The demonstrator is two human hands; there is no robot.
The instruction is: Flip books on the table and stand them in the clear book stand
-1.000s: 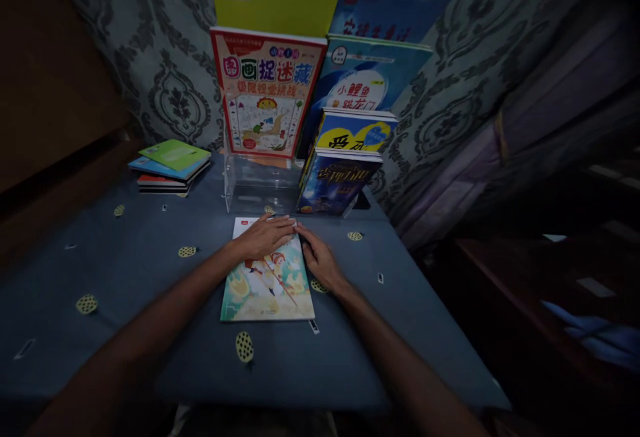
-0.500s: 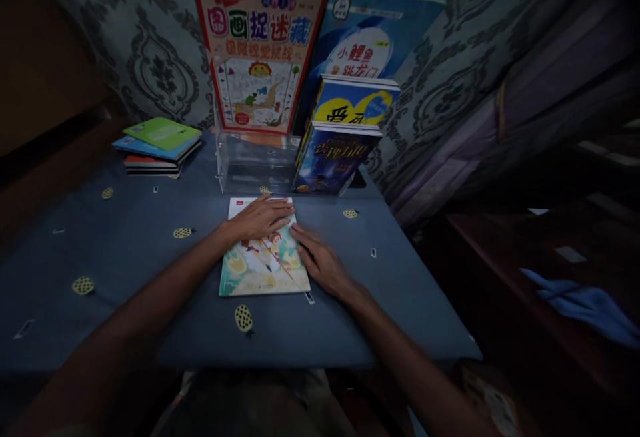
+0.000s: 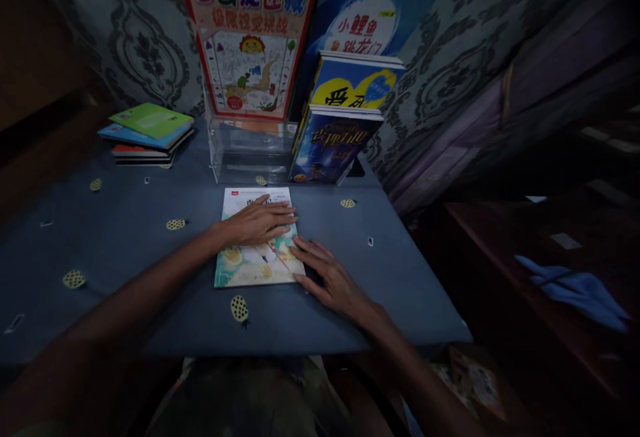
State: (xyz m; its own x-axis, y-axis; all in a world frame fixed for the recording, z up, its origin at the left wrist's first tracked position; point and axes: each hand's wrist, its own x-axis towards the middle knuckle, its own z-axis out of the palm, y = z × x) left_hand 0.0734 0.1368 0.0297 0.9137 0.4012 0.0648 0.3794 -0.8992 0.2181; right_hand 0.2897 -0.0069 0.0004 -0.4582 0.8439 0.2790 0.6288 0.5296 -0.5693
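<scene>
Lying beneath the flat, outstretched left hand [image 3: 256, 223], thin book [image 3: 257, 260], right edge by unclenched right hand [image 3: 334, 281]

A thin book [image 3: 257, 260] lies closed and flat on the blue-grey covered table [image 3: 410, 277], front cover up, its bottom edge towards the near side. The cover is white at the top, with a small red mark in the left corner and dark title characters, partly hidden. Below them spreads an illustration in green, pale yellow and white.
</scene>
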